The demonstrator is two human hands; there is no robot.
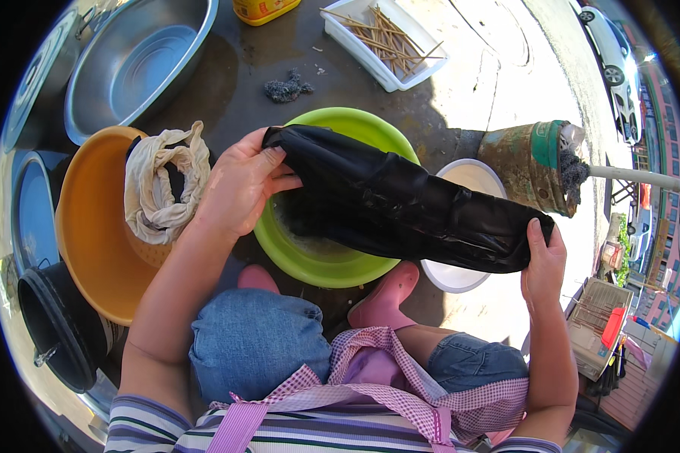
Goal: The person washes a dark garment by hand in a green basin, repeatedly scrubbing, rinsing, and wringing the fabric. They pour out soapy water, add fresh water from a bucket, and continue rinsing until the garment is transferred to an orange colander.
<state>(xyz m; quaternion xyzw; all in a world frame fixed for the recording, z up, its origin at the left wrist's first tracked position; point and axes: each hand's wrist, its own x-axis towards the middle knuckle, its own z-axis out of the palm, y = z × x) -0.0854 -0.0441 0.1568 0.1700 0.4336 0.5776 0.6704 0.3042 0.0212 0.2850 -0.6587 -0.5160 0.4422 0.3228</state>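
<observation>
A long, black, glossy sleeve-like piece (400, 196), apparently wet, is stretched between both hands. My left hand (245, 181) pinches its upper left end between thumb and fingers. At the far right end my right hand (544, 260) grips the edge, thumb on top. The piece slopes down from left to right over a lime-green basin (340, 283) with cloudy water in it. Its right part passes over a white basin (457, 284). The black piece hides much of both basins.
Left stands an orange basin (91, 279) with a cream cloth (140, 204) on its rim, near a black bucket (60, 332). Beyond are a large metal basin (83, 113), dark scouring wool (287, 87) and a white tray (389, 79) of sticks. A rusty bucket (514, 162) lies right.
</observation>
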